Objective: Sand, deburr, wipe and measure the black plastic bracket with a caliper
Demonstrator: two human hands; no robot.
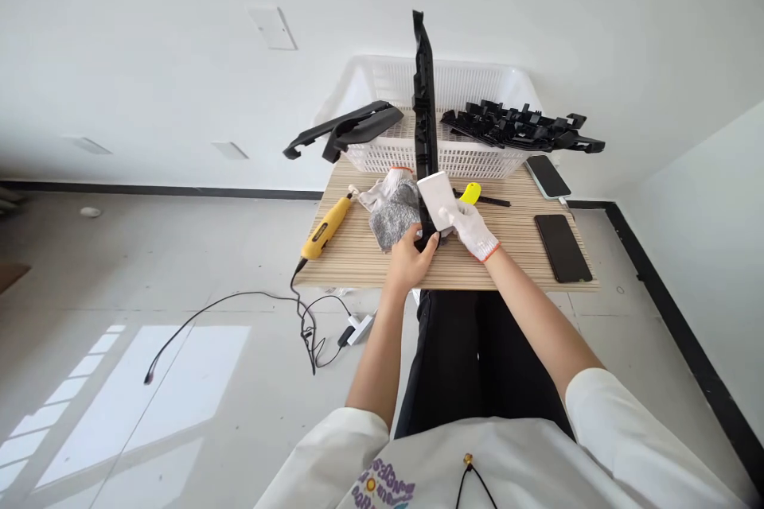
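Observation:
My bare left hand (409,261) grips the near end of a long black plastic trim strip (425,119), which stretches away from me with its far end over the white basket. My right hand (471,229), in a white knit glove with an orange cuff, is closed on a flat white rectangular piece (438,197). That piece lies over or against the strip's near part; whether they touch I cannot tell. Left of the strip is a grey cloth (394,216) with a white glove (387,184) behind it. A yellow-handled tool (471,193) lies beyond my right hand.
A white plastic basket (477,83) stands at the back, with black trim pieces (358,126) and more clipped black parts (519,126) across it. A corded yellow rotary tool (325,228) lies at left on the wooden table (358,270). Two phones (563,248) (547,176) are at right.

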